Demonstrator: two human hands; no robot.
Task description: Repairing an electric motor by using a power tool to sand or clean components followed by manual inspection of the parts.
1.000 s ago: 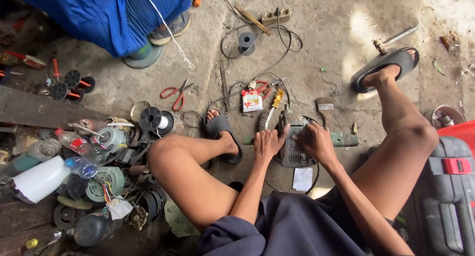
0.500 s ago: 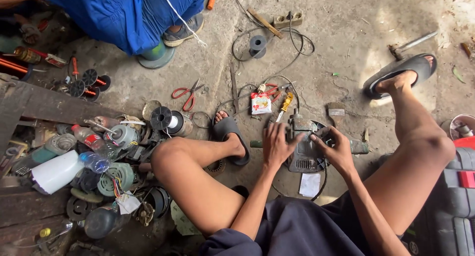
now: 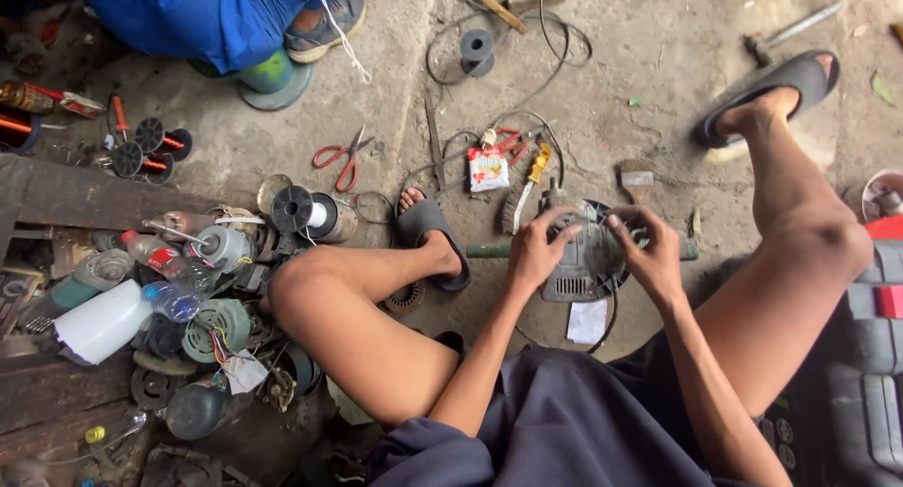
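Bare arms and legs, dark navy shorts [image 3: 564, 421], dark grey slide sandals [image 3: 428, 233] on both feet.

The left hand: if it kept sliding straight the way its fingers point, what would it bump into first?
The left hand points up and right across the grey motor housing, so it would probably meet the right hand first; depth is unclear.
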